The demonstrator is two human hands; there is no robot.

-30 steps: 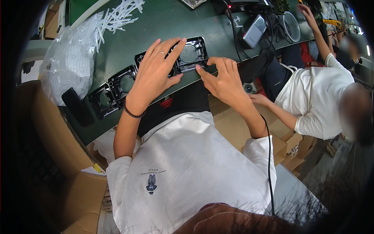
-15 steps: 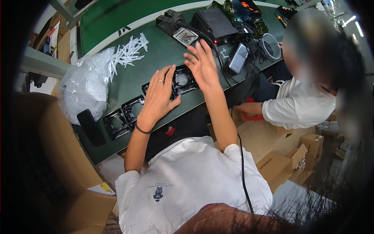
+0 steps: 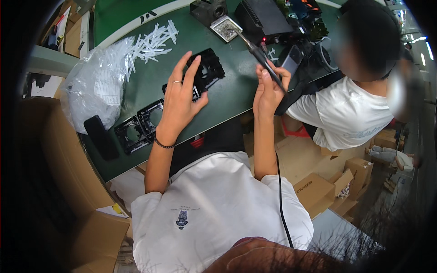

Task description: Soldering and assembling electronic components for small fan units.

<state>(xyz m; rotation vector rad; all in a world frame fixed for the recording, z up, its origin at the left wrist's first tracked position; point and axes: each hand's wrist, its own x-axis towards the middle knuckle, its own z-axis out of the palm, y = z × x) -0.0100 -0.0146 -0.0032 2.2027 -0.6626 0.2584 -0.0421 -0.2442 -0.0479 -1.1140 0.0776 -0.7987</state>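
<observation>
A slim black soldering iron (image 3: 261,57) with a metal tip is gripped like a pen in the right hand (image 3: 269,93), near the long near edge of the dark green desk (image 3: 232,98). Its long axis is slanted toward the far edge and leftward, the tip brought to the small square silver tray (image 3: 218,34); whether the tray is touched cannot be told.

To the left of the iron, a black rectangular frame with a round opening (image 3: 213,63) is set between the hands, the left hand (image 3: 180,100) being much the nearer. It looks tilted; whether it is lifted from the desk cannot be told. The left hand's fingers are spread along it, with the thumb held apart; a firm grip cannot be confirmed. Two similar black frames (image 3: 144,123) are lined up toward the desk's near left corner.

Dark and silvery residue is held in the tray. By the left edge, a crumpled clear plastic bag (image 3: 86,86) with a white label is placed, and thin white plastic strips (image 3: 150,45) are heaped beside it. Small items are contained in an open brown cardboard box (image 3: 341,178) below the desk.
</observation>
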